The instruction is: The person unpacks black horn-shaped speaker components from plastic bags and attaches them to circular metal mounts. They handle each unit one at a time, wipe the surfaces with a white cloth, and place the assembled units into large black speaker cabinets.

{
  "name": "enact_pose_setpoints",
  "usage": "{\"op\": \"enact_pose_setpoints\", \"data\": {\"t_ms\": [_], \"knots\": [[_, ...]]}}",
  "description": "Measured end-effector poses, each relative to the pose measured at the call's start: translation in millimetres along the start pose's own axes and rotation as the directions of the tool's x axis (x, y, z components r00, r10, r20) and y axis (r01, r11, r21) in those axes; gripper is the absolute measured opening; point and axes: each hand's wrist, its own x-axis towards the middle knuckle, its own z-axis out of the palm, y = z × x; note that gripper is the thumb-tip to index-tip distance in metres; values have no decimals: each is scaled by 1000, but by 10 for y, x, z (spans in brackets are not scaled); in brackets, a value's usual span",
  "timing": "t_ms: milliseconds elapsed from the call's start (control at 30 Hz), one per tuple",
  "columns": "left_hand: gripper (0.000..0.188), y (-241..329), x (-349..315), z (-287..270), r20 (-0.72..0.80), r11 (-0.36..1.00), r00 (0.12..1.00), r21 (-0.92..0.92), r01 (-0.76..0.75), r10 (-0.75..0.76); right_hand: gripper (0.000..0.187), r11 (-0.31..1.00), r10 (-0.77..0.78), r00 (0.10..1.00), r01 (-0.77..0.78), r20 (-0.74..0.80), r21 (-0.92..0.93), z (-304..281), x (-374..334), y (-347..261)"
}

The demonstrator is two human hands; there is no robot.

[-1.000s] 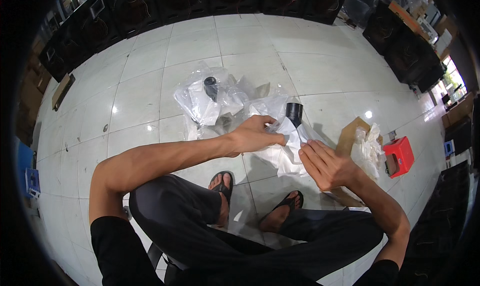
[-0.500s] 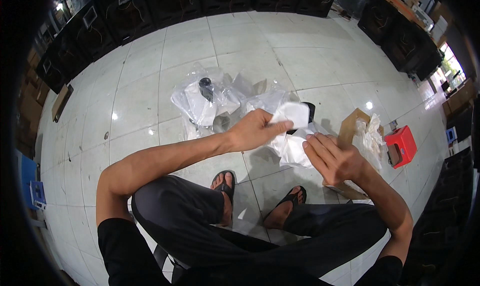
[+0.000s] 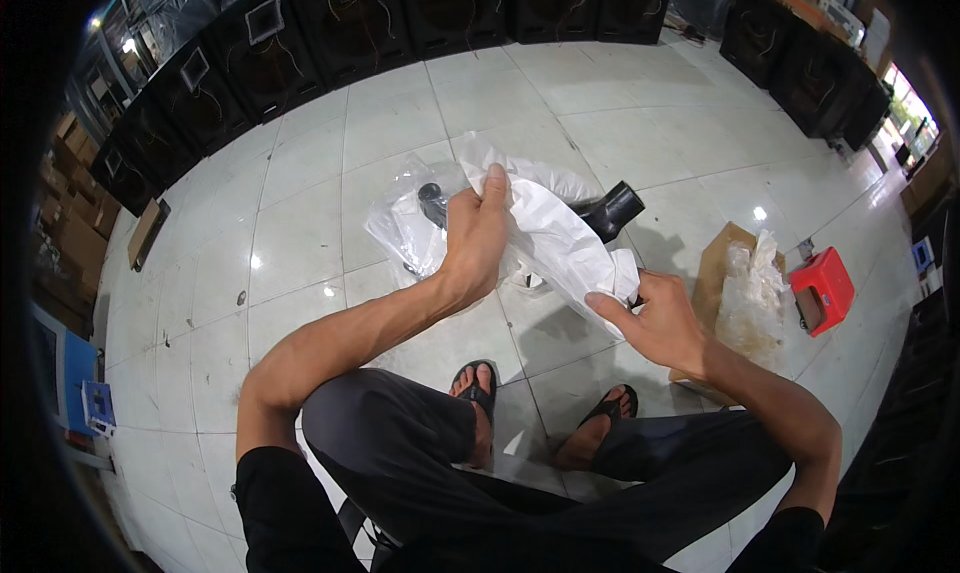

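A white, crinkled wrapping sheet or bag [image 3: 560,235] stretches between my hands above the floor. My left hand [image 3: 475,235] grips its left end with the thumb up. My right hand [image 3: 662,321] pinches its near right end between thumb and fingers. A black part with a short, round tube end [image 3: 618,211] sticks out from behind the white wrapping; the rest of it is hidden. Clear plastic bags [image 3: 395,228] with white wrapping inside lie on the floor just beyond my left hand, and a black piece [image 3: 432,203] shows through them.
An open cardboard box [image 3: 712,273] with crumpled plastic [image 3: 755,293] stands to the right, beside a red plastic stool [image 3: 826,293]. Black speaker cabinets [image 3: 455,13] with loose wires line the far side. My sandalled feet [image 3: 478,383] rest on the tiled floor [image 3: 300,203].
My hands have drawn apart, and the white wrapping is now stretched out between them. The black tube end shows far more. The view has shifted slightly.
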Motion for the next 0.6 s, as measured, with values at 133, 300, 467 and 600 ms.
{"op": "enact_pose_setpoints", "data": {"t_ms": [133,300,467,600], "knots": [[46,237,2,15,53,950,997,-305,64,-50,29,991,-109,983,120,-149,66,31,5,19],[42,434,94,-109,57,868,998,-496,29,-1,20,843,-535,808,491,-248,-221,58,-23,236],[38,607,192,-269,-23,796,994,-596,-100,107,28,998,-55,977,59,-208,15,10,-92,287],[40,726,225,-355,-46,813,977,-548,-198,207,42,761,469,855,-518,219,390,-19,39,273]]}}
